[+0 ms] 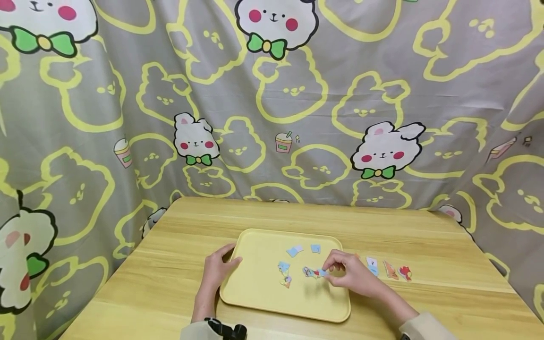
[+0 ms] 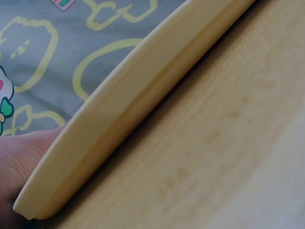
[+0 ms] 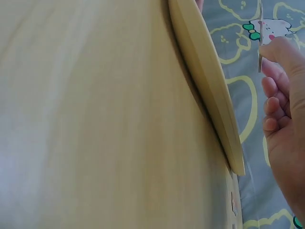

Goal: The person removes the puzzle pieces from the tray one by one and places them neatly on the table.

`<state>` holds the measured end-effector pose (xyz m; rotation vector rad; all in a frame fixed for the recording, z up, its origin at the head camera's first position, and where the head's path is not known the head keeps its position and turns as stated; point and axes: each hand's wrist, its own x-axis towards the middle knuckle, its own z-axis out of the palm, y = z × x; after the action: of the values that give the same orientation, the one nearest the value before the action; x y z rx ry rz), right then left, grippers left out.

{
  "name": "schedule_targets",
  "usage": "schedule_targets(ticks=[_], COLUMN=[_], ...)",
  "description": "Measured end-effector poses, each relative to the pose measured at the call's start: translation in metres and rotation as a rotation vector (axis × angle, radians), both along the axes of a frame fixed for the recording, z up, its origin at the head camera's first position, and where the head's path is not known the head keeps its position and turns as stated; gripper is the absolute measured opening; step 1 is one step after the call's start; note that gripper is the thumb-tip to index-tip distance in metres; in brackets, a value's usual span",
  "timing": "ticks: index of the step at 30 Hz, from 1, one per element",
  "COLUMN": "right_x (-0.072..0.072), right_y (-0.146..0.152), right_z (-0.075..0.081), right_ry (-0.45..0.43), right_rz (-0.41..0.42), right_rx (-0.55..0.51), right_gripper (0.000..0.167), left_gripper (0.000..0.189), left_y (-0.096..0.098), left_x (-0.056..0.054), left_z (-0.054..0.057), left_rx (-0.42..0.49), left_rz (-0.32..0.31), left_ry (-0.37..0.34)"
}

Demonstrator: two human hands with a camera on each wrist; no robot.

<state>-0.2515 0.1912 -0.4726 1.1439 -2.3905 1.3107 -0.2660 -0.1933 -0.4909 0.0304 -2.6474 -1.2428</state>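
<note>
My right hand [image 1: 350, 275] pinches a small joined strip of puzzle pieces [image 1: 311, 272] between thumb and index finger, over the right half of a yellow tray [image 1: 255, 288]. Edge-on in the right wrist view, the strip [image 3: 260, 57] looks thin and stands above the tray's rim. At the tray's left side, my left hand [image 1: 217, 268] holds the rim, thumb over the edge. On the tray lie a pale blue and lilac piece [image 1: 294, 250], a blue piece [image 1: 316, 248] and a joined colourful cluster [image 1: 284, 274].
Right of the tray, several loose pieces lie on the wooden table [image 1: 170, 283]: a white-and-blue one [image 1: 372, 265], an orange one [image 1: 390, 270] and a red one [image 1: 405, 273]. A grey patterned curtain [image 1: 238, 104] hangs behind the table and along its sides.
</note>
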Motion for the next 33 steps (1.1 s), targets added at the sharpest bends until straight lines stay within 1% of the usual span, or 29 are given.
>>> schedule_targets(ticks=[5, 10, 18, 23, 26, 33], right_x=[0.001, 0.001, 0.002, 0.005, 0.006, 0.01], right_y=[0.005, 0.008, 0.014, 0.023, 0.029, 0.042], right_z=[0.001, 0.001, -0.002, -0.001, -0.002, -0.004], right_ry=[0.004, 0.007, -0.002, -0.017, -0.009, -0.003], right_rz=[-0.003, -0.002, -0.055, -0.071, -0.082, -0.104], right_rx=[-0.029, -0.025, -0.006, -0.008, -0.002, 0.005], right_gripper=[0.023, 0.021, 0.027, 0.025, 0.023, 0.026], left_gripper=[0.047, 0.047, 0.047, 0.047, 0.047, 0.046], left_y=[0.0, 0.001, 0.001, 0.001, 0.0, 0.001], left_x=[0.0, 0.0, 0.0, 0.0, 0.0, 0.0], left_z=[0.0, 0.0, 0.0, -0.001, 0.0, 0.001], left_rx=[-0.002, 0.001, 0.011, 0.003, -0.002, 0.007], left_rz=[0.006, 0.005, -0.002, 0.003, 0.001, -0.003], left_ry=[0.003, 0.005, -0.003, 0.004, 0.004, 0.004])
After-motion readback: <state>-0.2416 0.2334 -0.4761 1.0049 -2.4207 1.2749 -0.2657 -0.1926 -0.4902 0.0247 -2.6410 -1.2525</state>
